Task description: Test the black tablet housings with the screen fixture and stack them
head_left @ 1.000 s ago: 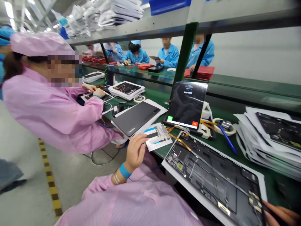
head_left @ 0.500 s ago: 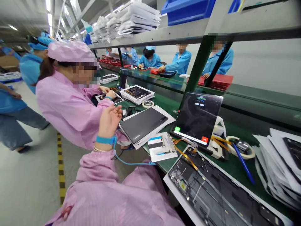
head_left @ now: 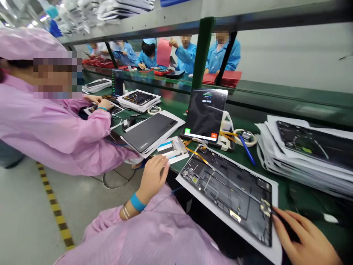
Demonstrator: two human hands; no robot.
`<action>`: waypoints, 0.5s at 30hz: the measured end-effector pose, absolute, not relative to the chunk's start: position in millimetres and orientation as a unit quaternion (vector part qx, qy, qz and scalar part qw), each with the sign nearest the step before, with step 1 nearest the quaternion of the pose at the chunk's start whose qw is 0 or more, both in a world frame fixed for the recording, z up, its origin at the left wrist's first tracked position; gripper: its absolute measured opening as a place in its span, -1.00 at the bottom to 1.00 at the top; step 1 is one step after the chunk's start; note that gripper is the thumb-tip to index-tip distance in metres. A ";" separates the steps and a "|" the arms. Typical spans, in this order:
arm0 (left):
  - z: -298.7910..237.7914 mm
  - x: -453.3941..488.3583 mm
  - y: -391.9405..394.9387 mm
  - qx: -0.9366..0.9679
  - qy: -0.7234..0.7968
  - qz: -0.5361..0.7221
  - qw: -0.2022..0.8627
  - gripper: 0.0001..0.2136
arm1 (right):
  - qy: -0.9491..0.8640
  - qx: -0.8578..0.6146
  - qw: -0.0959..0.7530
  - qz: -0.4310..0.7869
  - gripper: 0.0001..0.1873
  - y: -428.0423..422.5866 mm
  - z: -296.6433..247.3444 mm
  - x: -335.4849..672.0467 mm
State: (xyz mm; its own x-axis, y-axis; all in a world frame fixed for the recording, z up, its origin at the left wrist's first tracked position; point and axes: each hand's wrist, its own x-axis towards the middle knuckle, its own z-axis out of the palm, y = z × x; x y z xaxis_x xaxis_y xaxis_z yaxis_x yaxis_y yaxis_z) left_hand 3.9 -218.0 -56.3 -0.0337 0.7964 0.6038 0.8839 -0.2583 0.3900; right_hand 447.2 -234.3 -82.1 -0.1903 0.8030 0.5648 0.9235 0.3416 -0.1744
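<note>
My left hand (head_left: 154, 175) is open, fingers stretched out and close together. Its fingertips are by a white card with blue and black strips (head_left: 172, 150), and I cannot tell if they touch it. A blue band (head_left: 138, 202) circles that wrist. My right hand (head_left: 309, 235) is at the right end of an opened tablet housing (head_left: 226, 195), which lies on white sheets. Its thumb and index finger close around something slim and dark, partly hidden, beside the connectors. An orange flat cable (head_left: 197, 154) runs from the housing towards an upright lit screen (head_left: 206, 116).
A closed grey tablet (head_left: 150, 132) lies on white paper to the left. Rightward stands a stack of white sheets with tablet parts (head_left: 289, 162). A blue pen (head_left: 247, 150) leans on a tape roll (head_left: 249, 140). A pink-sleeved co-worker (head_left: 55, 129) works at left.
My left hand has come down and right, from raised in the air to beside the card. My right hand has come into view at the housing. The view has swung right.
</note>
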 end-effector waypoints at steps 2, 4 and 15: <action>-48.1 9.6 -208.0 -0.705 -0.595 -0.381 0.068 -0.69 | -0.770 -0.559 0.283 -0.121 -0.53 -236.6 -80.2 443.3; -39.8 17.4 -192.2 -0.723 -0.606 -0.326 0.057 -0.58 | -0.773 -0.554 0.280 -0.131 -0.51 -235.1 -76.2 437.9; -86.3 35.2 -212.4 -0.664 -0.652 -0.363 0.048 -0.38 | -0.785 -0.528 0.277 -0.168 -0.55 -237.5 -70.0 434.5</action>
State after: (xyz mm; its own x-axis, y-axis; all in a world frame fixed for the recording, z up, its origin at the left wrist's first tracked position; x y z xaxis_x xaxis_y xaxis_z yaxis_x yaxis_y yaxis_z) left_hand 35.2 -212.4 -86.3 -0.1134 0.8310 0.5446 0.9005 -0.1457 0.4098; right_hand 434.5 -237.5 -70.0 -0.2886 0.7360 0.6124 0.9223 0.3855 -0.0287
